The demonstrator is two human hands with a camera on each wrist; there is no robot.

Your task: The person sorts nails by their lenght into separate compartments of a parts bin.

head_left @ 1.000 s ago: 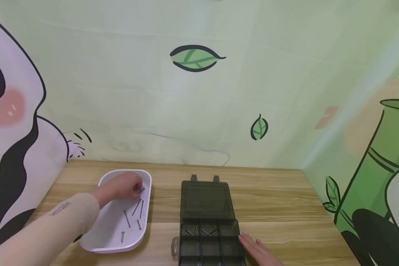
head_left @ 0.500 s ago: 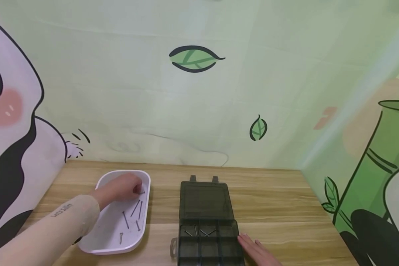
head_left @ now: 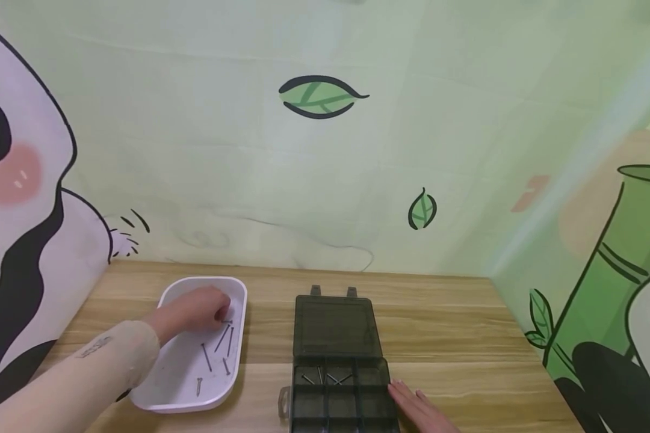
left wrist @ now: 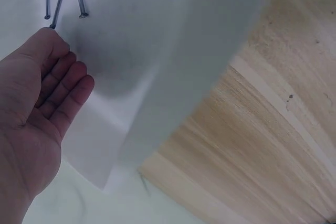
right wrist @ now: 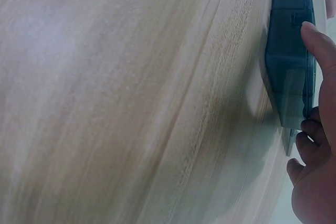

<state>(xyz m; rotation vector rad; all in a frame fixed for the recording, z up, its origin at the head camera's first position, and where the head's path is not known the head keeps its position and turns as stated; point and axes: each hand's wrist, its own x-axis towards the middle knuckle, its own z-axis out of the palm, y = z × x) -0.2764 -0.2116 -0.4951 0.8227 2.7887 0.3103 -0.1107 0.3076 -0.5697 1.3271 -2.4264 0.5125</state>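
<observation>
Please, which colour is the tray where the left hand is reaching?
The tray is white; best seen from the head view.

The kind of place is hard to tell: wooden table point(head_left: 439, 325), green walls point(head_left: 195, 132), cartoon leaves point(head_left: 314, 96) and bamboo point(head_left: 601, 294).

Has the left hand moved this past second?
Yes, slightly: in the head view, the left hand has shifted toward the near end of the unmoved tray.

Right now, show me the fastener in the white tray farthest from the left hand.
The short fastener nearest the tray's front rim; the others lie farther back, closer to the left hand.
</observation>
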